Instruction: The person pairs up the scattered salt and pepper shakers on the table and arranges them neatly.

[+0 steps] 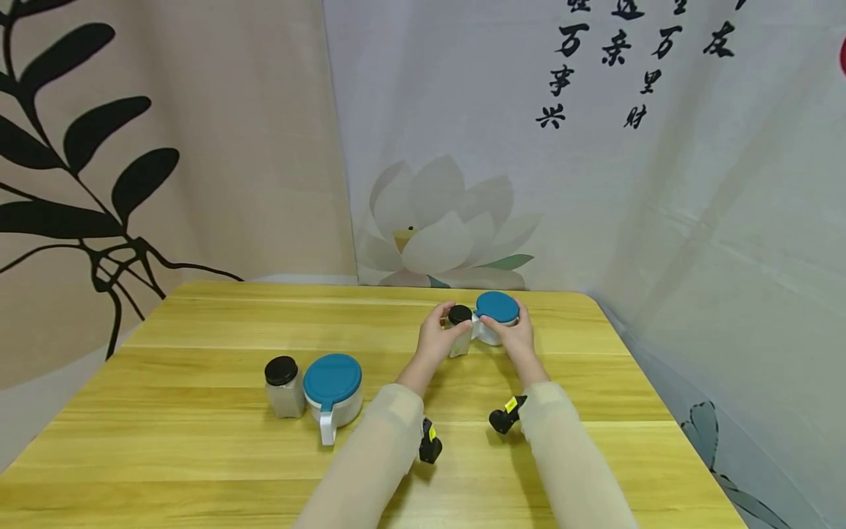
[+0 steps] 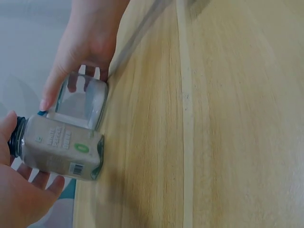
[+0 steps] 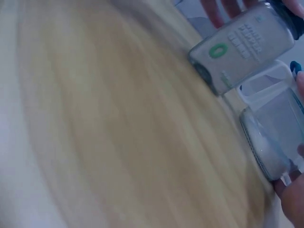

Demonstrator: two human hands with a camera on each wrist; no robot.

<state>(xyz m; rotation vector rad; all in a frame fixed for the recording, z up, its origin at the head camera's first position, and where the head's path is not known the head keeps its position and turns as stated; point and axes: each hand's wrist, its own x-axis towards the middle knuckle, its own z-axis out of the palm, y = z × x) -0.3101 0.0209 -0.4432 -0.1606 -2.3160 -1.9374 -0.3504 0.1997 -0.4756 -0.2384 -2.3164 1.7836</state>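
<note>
Near the table's back edge, the left hand (image 1: 436, 339) grips a black-lidded pepper jar (image 1: 460, 342) by its upper part; in the left wrist view the hand (image 2: 19, 190) has thumb and fingers around the jar (image 2: 61, 147). Just right of it, the right hand (image 1: 518, 339) holds a clear container with a blue lid (image 1: 497, 306), thumb and fingers on opposite sides. The jar and the container (image 3: 275, 128) stand close side by side in the right wrist view, where the right hand (image 3: 293, 199) shows only partly. The container's handle faces the jar.
A second black-lidded jar (image 1: 286, 393) and a second blue-lidded container (image 1: 333, 389) stand together at the left middle of the wooden table (image 1: 198, 441). Hanging cloths with printed leaves, a flower (image 1: 443, 220) and characters are behind the table.
</note>
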